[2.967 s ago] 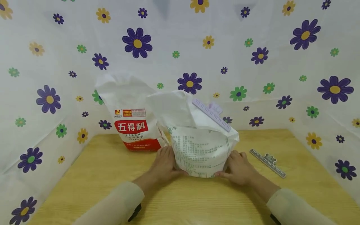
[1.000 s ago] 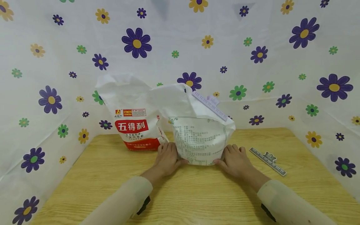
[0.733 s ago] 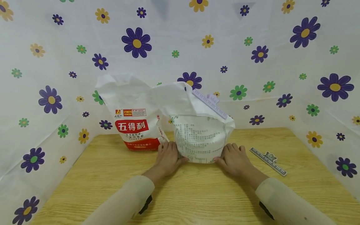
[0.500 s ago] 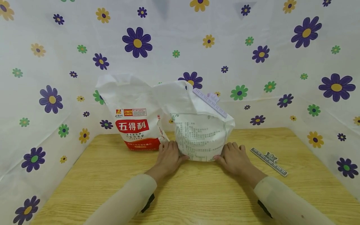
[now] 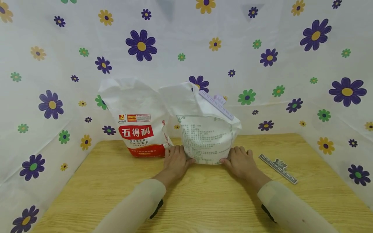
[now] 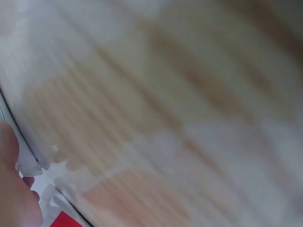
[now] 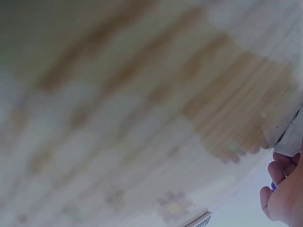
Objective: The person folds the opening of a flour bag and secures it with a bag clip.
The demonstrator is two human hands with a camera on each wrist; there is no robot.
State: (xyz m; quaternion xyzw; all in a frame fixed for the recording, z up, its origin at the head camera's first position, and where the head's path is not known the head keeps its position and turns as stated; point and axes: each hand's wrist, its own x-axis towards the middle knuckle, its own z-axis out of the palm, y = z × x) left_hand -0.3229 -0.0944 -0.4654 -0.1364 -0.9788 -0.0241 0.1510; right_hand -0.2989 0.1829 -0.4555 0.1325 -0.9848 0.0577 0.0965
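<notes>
A white flour bag (image 5: 207,139), its green-printed side facing me, stands tilted on the wooden table. Its folded top slants down to the right under a lilac clip (image 5: 216,105) with a piano-key pattern. My left hand (image 5: 176,161) grips the bag's lower left corner, thumb at the front bottom edge. At the lower right corner my right hand (image 5: 241,163) grips in the same way, fingers along the side. The left wrist view shows only part of the left hand (image 6: 19,189) at its edge; the right hand (image 7: 284,189) shows at the right wrist view's edge.
A second flour bag (image 5: 140,132) with red print stands at the left, close beside the gripped bag. A grey piano-key clip (image 5: 278,168) lies on the table (image 5: 204,200) at the right. A flower-patterned cloth (image 5: 180,32) encloses the back and sides.
Both hands have pushed the bag away from me across the table, toward the back cloth and alongside the red-printed bag. The grey clip and the other bag have stayed put.
</notes>
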